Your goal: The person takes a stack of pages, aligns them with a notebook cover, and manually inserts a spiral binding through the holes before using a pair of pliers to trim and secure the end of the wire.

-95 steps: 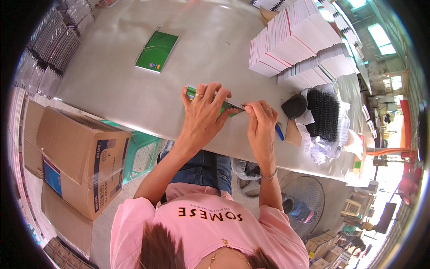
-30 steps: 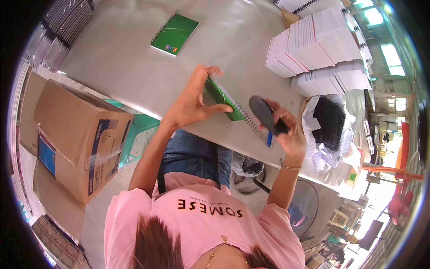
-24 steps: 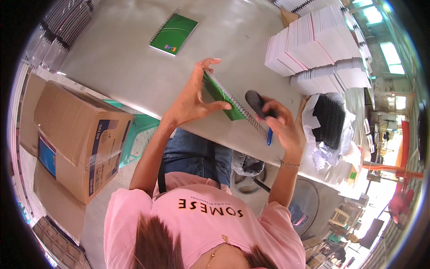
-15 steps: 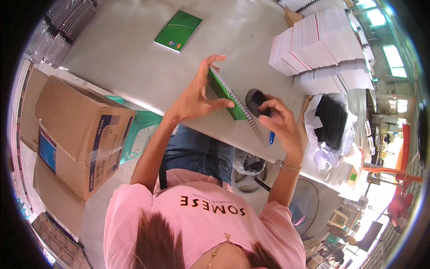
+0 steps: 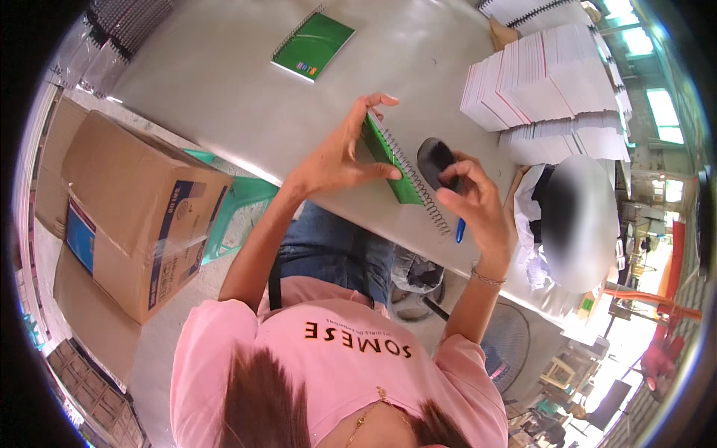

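Observation:
My left hand grips a green spiral notebook, held tilted above the table with its thumb across the cover and its fingers at the far edge. A wire coil runs along the notebook's right side, its near end sticking out past the cover. Beside that loose end is my right hand, fingers bent and apart, nothing visible between them. Its fingertips overlap a dark rounded object; contact cannot be made out. A second green spiral notebook lies farther off on the table.
The grey table carries stacks of white-paged books at right and dark coil-bound stacks at far left. A blue pen lies near the front edge. Left of me are a cardboard box and a green stool.
The view has shifted slightly, so the table's things appear a little farther right. Both hands keep nearly the same pose, the left still holding the notebook.

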Tool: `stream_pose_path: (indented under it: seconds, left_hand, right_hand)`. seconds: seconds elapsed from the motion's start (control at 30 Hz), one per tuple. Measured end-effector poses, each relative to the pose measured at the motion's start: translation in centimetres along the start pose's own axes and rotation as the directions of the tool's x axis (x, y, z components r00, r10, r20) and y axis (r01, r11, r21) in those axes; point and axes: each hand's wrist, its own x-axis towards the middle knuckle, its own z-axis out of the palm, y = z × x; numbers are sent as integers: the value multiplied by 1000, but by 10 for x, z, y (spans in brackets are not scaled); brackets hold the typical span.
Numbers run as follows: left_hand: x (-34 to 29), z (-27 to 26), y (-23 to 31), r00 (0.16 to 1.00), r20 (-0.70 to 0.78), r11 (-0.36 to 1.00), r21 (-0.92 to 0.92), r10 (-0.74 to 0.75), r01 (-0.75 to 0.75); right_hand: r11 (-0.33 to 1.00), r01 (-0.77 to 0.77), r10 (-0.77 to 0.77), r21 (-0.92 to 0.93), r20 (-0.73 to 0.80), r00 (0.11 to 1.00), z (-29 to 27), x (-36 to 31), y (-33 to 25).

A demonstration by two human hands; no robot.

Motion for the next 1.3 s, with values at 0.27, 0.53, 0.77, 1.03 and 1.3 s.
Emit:
stream_pose_path:
  seconds: [0.27,0.53,0.77,1.03,1.3]
  left_hand:
    - [1,-3,-1,999,36,999,-41,5,-3]
    - [2,-1,-2,999,26,999,-33,23,-22]
    - [-5,15,-1,993,-113,999,-45,-33,29]
    - [-8,36,-9,951,-304,967,-253,-53,-27]
    - [-9,22,-2,980,-192,962,-273,-60,6]
  right_hand:
    - [968,-39,32,-248,-31,999,3,8,3]
    - [982,-65,45,-176,-112,993,2,23,14]
    - [871,-120,-168,-477,-518,838,-21,23,45]
    - [462,-459,-135,-759,-572,809,-24,-62,71]
    - [748,-306,-318,-589,-723,614,17,-73,61]
